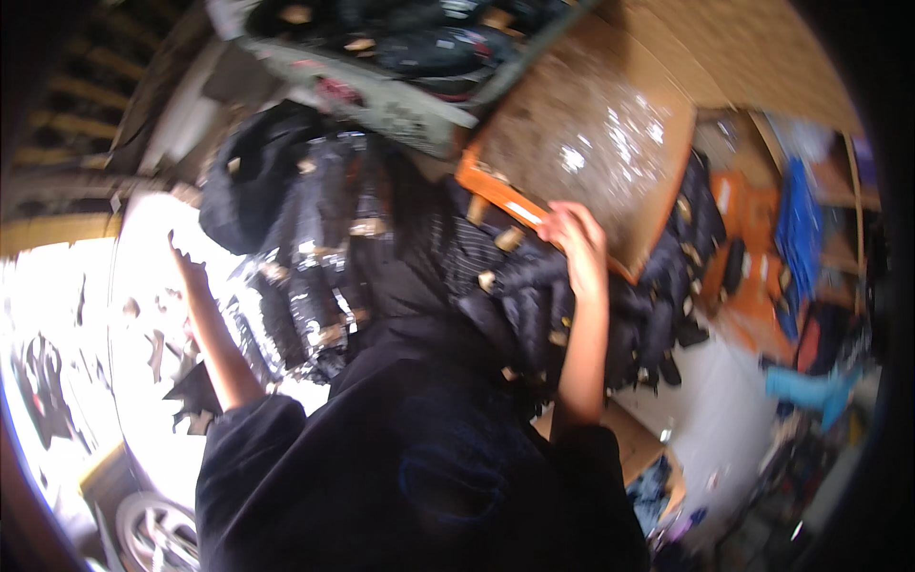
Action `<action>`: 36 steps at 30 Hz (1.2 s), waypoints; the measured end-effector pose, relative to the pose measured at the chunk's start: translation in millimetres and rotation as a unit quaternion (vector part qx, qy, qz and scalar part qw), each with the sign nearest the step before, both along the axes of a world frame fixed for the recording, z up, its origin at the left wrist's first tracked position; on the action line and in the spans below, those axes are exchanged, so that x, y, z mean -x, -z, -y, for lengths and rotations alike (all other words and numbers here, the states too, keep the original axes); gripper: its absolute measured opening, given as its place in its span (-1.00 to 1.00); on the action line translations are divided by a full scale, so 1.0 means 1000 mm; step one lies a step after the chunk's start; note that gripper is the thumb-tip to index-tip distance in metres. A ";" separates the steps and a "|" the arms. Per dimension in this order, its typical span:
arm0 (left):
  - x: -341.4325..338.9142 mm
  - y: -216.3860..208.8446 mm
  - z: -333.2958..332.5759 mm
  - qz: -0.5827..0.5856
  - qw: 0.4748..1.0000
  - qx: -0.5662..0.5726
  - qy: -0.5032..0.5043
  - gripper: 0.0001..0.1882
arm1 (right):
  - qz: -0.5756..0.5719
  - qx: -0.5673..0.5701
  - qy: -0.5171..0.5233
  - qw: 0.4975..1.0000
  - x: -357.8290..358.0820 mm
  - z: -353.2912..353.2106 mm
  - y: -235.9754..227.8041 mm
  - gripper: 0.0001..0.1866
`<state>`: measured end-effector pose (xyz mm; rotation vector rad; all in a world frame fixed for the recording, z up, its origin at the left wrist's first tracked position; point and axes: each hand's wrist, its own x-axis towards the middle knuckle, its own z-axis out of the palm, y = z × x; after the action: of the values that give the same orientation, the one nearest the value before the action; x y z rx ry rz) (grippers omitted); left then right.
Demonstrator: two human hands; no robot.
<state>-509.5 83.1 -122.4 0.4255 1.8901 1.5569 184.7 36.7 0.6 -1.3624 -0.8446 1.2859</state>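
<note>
A cardboard box (596, 157) sits at upper right, resting on a heap of packaged garments (534, 286). More wrapped garments (305, 276) lie to its left, and a crate (381, 57) of items stands behind them.

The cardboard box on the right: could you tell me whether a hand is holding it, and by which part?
The right hand grips the cardboard box at its lower edge, beside the orange strip. The left hand is raised against the bright glare; whether it holds anything cannot be told.
</note>
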 end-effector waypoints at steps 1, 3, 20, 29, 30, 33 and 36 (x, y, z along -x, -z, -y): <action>0.028 0.004 0.001 -0.001 1.000 -0.006 0.008 -0.26 | -0.008 -0.005 -0.007 1.000 -0.004 -0.005 0.001 -0.77; -0.084 -0.054 -0.019 -0.075 0.996 0.000 -0.058 -0.49 | 0.033 0.004 0.031 0.999 -0.024 -0.003 0.003 -0.78; -0.517 -0.081 0.013 -0.330 0.512 -0.205 0.766 -0.52 | 0.430 0.175 -0.444 0.766 -0.113 -0.087 0.138 -0.49; -0.567 -0.033 0.054 -0.458 0.463 -0.060 0.756 -0.19 | 0.320 0.222 -0.371 0.843 -0.117 -0.078 0.150 -0.58; -0.563 -0.032 0.051 -0.468 0.465 -0.047 0.750 -0.19 | 0.347 0.236 -0.326 0.847 -0.109 -0.079 0.118 -0.62; -0.559 -0.036 0.050 -0.439 0.458 -0.063 0.770 -0.19 | 0.375 0.131 -0.149 0.905 -0.114 -0.061 0.106 -0.67; -0.549 -0.028 0.059 -0.415 0.464 -0.031 0.782 -0.15 | 0.370 -0.036 0.046 0.927 -0.109 -0.042 0.081 -0.79</action>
<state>39.2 24.3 -94.7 2.3619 0.8522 -0.0577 294.1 78.7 -80.5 -1.8314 -1.2963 0.6342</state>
